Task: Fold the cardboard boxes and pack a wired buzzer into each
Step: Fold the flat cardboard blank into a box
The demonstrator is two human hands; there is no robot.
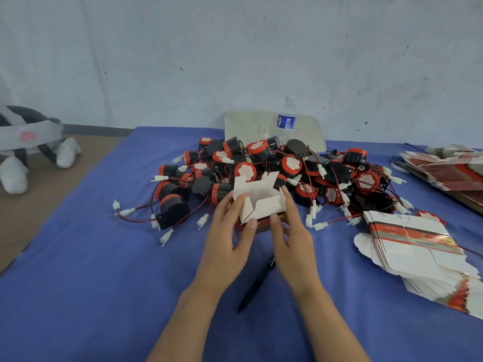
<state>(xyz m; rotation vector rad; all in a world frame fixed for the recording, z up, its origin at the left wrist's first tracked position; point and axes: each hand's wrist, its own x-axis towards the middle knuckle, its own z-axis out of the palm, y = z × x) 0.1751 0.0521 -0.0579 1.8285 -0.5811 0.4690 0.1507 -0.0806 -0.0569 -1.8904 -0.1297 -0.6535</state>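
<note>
Holding: one cardboard box (pixel 261 202), half folded, with its white flaps standing open at the top. It sits between both hands at the near edge of the buzzer heap. Whether its base rests on the surface cannot be told.
Hands: two, both bare. The forearms reach in from the near edge and converge on the box.
Left hand (pixel 230 231): it grips the box's left end, with the fingers curled over the left flap and the thumb pressed on the near flap.
Right hand (pixel 292 231): it grips the box's right end, with the thumb on the near side and the index finger stretched up along the right wall.
Buzzers (pixel 287 165): one heap, dozens, too tangled to count. They have black bodies and red-rimmed faces, with red and black wires ending in white plugs. The heap spreads over the middle of the surface just behind the box.
Flat boxes: two stacks. One (pixel 418 254) is fanned out near the right hand, and one (pixel 449 171) lies at the far right edge.
Pen (pixel 257 283): one, black, lying on the surface between the forearms.
Bottle (pixel 286 121): one, clear, upright behind the heap and in front of one pale board (pixel 248 126).
Plush toy (pixel 26 147): one, grey and white, on the floor to the left.
Surface (pixel 104 257): one, covered in blue cloth.
</note>
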